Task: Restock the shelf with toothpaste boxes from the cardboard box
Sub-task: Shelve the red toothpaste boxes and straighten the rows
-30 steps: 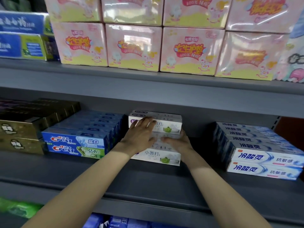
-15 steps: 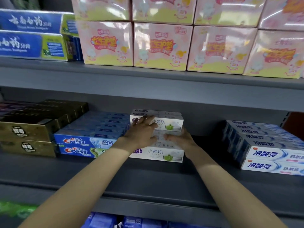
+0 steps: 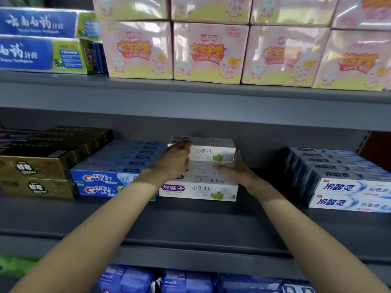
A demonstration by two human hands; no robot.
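Note:
White toothpaste boxes with a green leaf mark sit stacked in the middle of the grey shelf [image 3: 190, 220]. The upper white box [image 3: 213, 152] lies further back on the lower white boxes [image 3: 198, 190]. My left hand [image 3: 175, 160] rests with straight fingers against the upper box's left end. My right hand [image 3: 234, 169] lies flat on top of the lower boxes, just below the upper box's right end. The cardboard box is out of view.
Blue Crest boxes [image 3: 99, 182] stand left of the white stack, gold boxes [image 3: 36, 166] further left. White-and-blue toothpaste boxes [image 3: 347, 187] fill the right. Pink packs [image 3: 209, 51] and blue boxes [image 3: 38, 39] sit on the shelf above; blue packs [image 3: 186, 280] below.
Both hands have shifted slightly on the white stack; the left hand has slid toward the upper box's left end and the right fingers have opened flatter. The view has moved closer.

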